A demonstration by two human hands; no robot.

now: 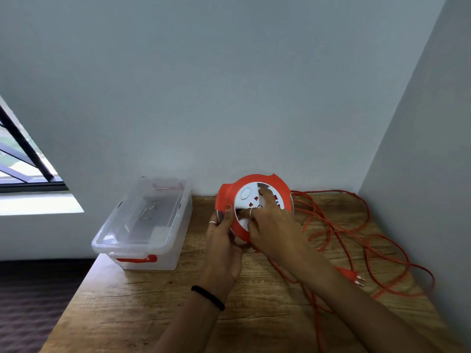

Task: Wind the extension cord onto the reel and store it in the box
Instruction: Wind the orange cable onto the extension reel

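An orange reel (pixel 230 189) with a white socket face is held tilted above the wooden table (pixel 142 299), near the back wall. My left hand (pixel 223 240) grips its lower left rim. My right hand (pixel 272 225) lies over the white face, fingers curled on it. The orange cord (pixel 339 225) lies in loose loops on the table to the right, and its plug (pixel 350 275) rests near my right forearm. A clear plastic box (pixel 142 225) with its lid on and orange latches stands at the table's left.
Walls close in behind and on the right. The table's left edge drops off beside the box toward a dark floor. A window (pixel 23 159) sits at the far left.
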